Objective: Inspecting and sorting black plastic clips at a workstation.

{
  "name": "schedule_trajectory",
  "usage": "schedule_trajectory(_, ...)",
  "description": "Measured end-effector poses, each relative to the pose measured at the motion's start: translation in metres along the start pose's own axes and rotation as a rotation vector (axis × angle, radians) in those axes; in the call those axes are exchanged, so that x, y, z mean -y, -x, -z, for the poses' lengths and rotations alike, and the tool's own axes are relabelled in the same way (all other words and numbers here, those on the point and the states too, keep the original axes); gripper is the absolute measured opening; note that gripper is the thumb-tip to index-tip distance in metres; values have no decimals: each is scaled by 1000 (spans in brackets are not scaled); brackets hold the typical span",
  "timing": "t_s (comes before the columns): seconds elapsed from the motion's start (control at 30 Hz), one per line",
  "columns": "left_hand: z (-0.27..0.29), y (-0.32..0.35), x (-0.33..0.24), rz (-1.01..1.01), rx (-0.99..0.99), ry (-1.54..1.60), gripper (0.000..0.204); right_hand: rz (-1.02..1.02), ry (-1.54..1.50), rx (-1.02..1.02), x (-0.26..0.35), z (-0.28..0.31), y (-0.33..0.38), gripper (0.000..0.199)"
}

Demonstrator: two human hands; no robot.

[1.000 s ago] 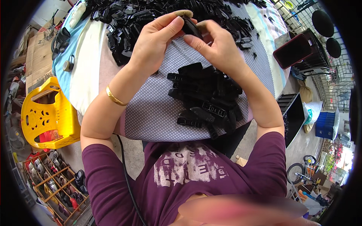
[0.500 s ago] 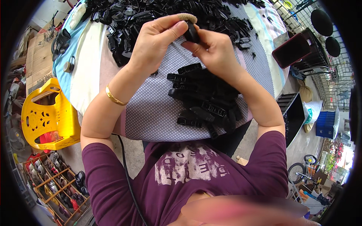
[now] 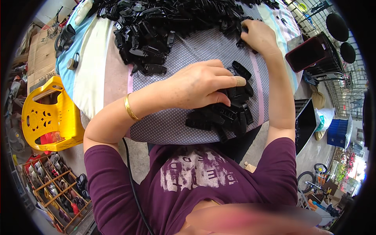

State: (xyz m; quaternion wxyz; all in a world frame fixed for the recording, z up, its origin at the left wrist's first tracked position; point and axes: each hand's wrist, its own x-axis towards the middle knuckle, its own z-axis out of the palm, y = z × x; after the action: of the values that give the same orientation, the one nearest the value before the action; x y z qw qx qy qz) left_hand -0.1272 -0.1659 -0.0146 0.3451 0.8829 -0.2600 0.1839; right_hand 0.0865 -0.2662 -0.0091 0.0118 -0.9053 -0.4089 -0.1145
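Your left hand [image 3: 201,84] lies palm-down on the small stack of black plastic clips [image 3: 223,113] at the near edge of the dotted cloth [image 3: 184,129], fingers spread and pressing rather than pinching. It looks as though you are steadying the stack so it does not slide toward your lap. Your right hand [image 3: 256,35] reaches to the far side of that cloth, fingertips curled into the edge of the big loose heap of black clips [image 3: 164,23]; whether a clip is already gripped there, I cannot tell. The stack sits close to you, well apart from the heap, which keeps the two lots from mixing. Right of the cloth a red phone [image 3: 305,53] lies out of your hands' way.
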Motion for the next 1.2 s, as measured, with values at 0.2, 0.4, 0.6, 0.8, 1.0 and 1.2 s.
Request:
schedule_trajectory(0.2, 14, -2, 5, 207, -140, 160, 32, -22, -33, -29, -13, -14, -6, 33)
schedule_trajectory(0.4, 13, 1, 39, 617, -456, 502, 37, 143, -478, -312, -11, -11, -4, 33)
schedule_trajectory(0.6, 12, 3, 47, 672, -697, 947, 33, 356, -994, -255, 70, 2, 29, 25)
schedule_trajectory(0.8, 17, 5, 50, 802, -793, 1025, 24, 469, -1013, -50, 43, 9, 18, 17)
schedule_trajectory(1.0, 16, 0, 50, 736, -654, 1117, 23, 39, -153, -33, -12, -26, -4, 26)
schedule_trajectory(1.2, 16, 2, 51, 670, -620, 1068, 26, 189, -106, -376, -7, -25, -3, 25)
